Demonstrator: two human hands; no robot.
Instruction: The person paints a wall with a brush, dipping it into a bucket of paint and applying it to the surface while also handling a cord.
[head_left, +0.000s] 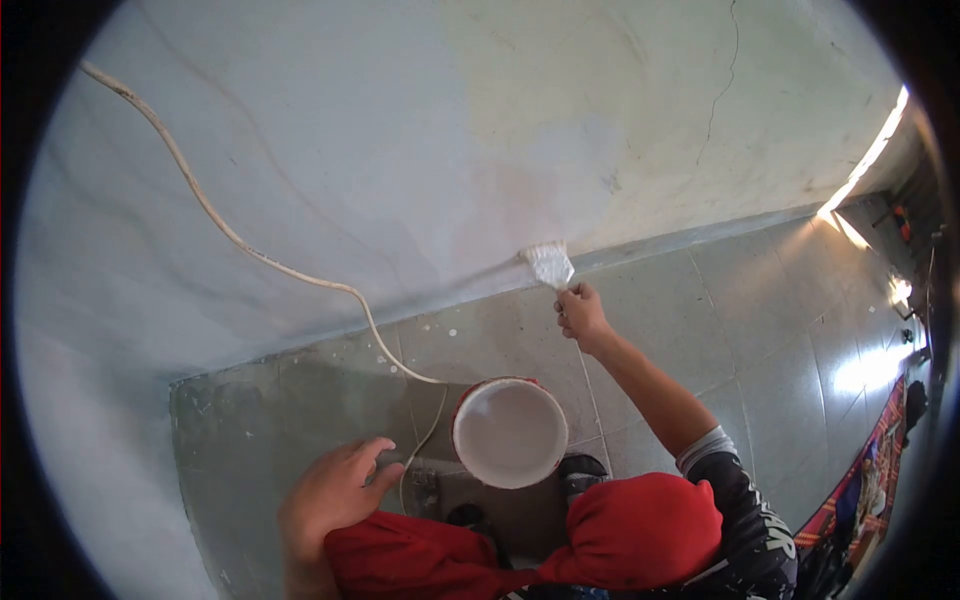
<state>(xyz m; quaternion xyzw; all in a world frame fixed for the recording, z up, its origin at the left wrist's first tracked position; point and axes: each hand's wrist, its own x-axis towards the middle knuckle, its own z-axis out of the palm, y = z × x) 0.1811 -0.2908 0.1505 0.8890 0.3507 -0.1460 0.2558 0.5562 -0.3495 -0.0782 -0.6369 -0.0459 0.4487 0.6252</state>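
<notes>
My right hand (580,312) grips the handle of a wide paintbrush (548,266), whose head is coated in white. Its bristles are at the foot of the wall (350,130), just above the floor line; contact cannot be told for sure. Below that arm a round bucket (562,440) with pale liquid inside stands on the floor between my feet. My left hand (345,485) is by my red-clothed left knee, its fingers curved and apart, holding nothing. Bluish-white colour covers the wall's left part, and the right part is yellowish-green with a damp-looking patch.
A pale cable (290,272) runs down across the wall to the floor beside the bucket. White spots dot the grey tiles (770,300). Patterned red cloth (880,450) lies at the far right, near a bright gap (868,160) at the wall's end.
</notes>
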